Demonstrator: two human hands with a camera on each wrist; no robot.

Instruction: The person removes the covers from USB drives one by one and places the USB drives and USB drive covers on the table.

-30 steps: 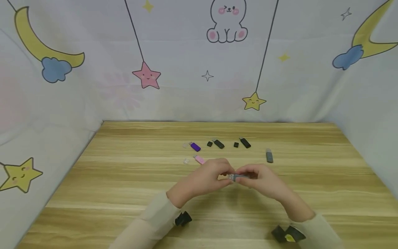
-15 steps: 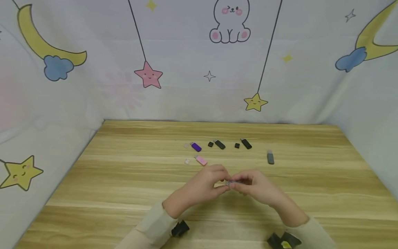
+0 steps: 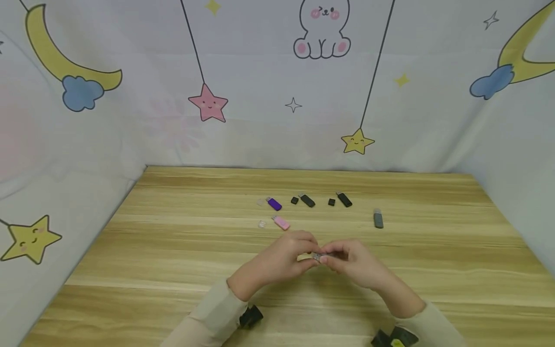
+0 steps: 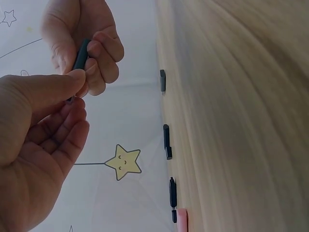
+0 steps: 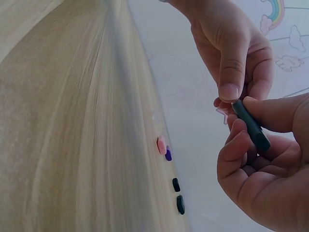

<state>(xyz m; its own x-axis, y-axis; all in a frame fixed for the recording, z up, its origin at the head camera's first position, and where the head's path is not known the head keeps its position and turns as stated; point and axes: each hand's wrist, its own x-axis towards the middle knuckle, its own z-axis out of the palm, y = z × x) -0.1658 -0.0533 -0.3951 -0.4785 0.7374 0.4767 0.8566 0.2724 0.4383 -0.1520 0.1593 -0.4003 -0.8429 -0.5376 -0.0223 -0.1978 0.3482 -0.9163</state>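
A dark grey-green USB flash drive (image 5: 251, 126) is held up over the table between both hands. My right hand (image 3: 357, 265) grips its body between thumb and curled fingers. From the other side, my left hand (image 3: 284, 258) pinches the drive's connector end with thumb and fingertips, which mostly hide that end. I cannot tell whether a clear cap sits under those fingertips. Beyond the hands lie a pink USB drive (image 3: 281, 222), a purple one (image 3: 274, 204) and two black ones, the nearer to centre (image 3: 307, 200) and the other (image 3: 344, 199), all with connectors bare.
Small black caps (image 3: 295, 200) lie beside the black drives. A clear cap (image 3: 262, 224) is left of the pink drive, another clear cap (image 3: 259, 202) left of the purple one. A grey USB drive (image 3: 378, 219) with a see-through cap lies at right. A printed cloth backdrop surrounds the wooden table (image 3: 173, 270).
Both hands have drawn slightly nearer and leftward with the drive, showing the whole pink drive. My left fingertips have closed in on the connector end, which showed between the hands before.
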